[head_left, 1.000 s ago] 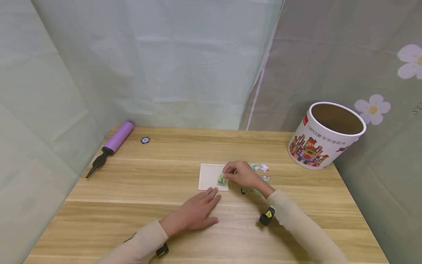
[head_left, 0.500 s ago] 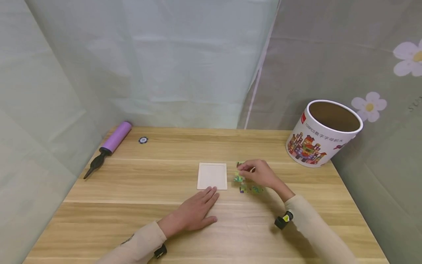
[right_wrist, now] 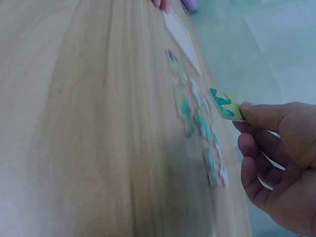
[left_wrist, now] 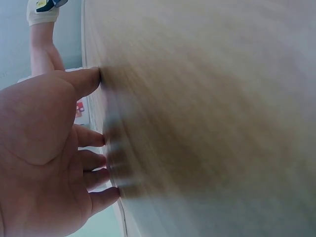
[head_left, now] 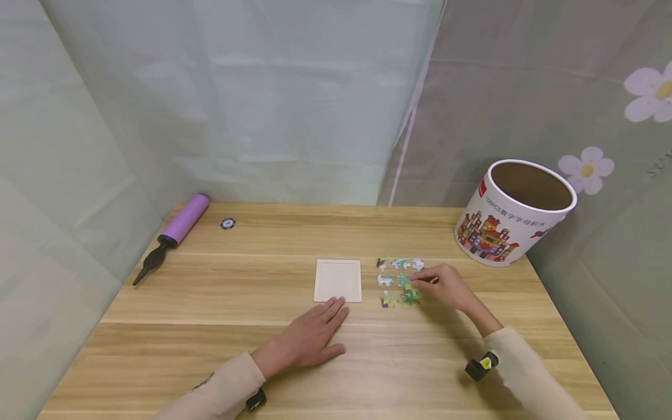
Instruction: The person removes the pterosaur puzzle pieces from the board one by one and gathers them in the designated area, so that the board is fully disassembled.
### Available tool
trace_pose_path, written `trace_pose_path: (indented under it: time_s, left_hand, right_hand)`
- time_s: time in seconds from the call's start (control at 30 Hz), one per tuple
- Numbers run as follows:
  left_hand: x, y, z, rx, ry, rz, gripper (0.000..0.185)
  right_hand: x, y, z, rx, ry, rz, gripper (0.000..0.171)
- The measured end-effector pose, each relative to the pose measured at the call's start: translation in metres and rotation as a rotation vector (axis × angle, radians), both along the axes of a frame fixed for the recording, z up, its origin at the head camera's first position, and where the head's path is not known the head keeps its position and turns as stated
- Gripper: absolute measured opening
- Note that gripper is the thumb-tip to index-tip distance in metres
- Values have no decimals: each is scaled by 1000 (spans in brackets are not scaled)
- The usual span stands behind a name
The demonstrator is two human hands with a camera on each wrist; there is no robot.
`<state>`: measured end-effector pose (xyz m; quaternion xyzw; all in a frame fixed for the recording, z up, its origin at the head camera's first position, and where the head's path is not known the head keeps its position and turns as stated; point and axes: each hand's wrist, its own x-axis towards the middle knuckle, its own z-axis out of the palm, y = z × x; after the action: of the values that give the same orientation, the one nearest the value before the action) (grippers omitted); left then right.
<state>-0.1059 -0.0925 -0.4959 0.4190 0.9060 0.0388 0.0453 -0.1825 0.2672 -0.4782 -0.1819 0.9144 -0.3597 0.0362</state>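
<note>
A green-and-yellow jigsaw puzzle piece [right_wrist: 224, 104] is pinched between the thumb and forefinger of my right hand [head_left: 446, 287], raised over the right side of the loose pieces. Those puzzle pieces [head_left: 384, 280] lie in rough rows on the table, right of a pale square puzzle frame [head_left: 338, 280] that holds no piece. My left hand [head_left: 310, 338] lies palm down with extended fingers, fingertips at the frame's lower edge. In the left wrist view its fingertips [left_wrist: 112, 193] press on the tabletop.
A white printed bucket [head_left: 511, 216] stands at the table's back right. At the back left lies a purple hand pump [head_left: 184, 220] with a black nozzle, and near it a round chip [head_left: 228, 223]. Cloth walls [head_left: 294, 105] border the wooden table.
My right hand has carried the puzzle piece from above the frame rightward, over the loose pieces. My left hand stays at the frame's lower edge.
</note>
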Motion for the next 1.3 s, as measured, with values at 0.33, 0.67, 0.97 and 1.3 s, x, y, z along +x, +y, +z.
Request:
trace_pose_path:
  time_s: [0.33, 0.67, 0.97, 1.3]
  left_hand:
    - [1, 0, 1, 6, -2, 0, 74]
    - [2, -1, 1, 5, -13, 13, 73]
    - [3, 0, 1, -6, -9, 11, 74]
    - [3, 2, 3, -8, -25, 17, 73]
  right_hand:
    - [12, 25, -7, 0, 17, -55, 14]
    - [17, 31, -18, 30, -24, -49, 9]
    - [15, 31, -23, 58, 21, -22, 8]
    - [11, 27, -6, 98, 11, -36, 15]
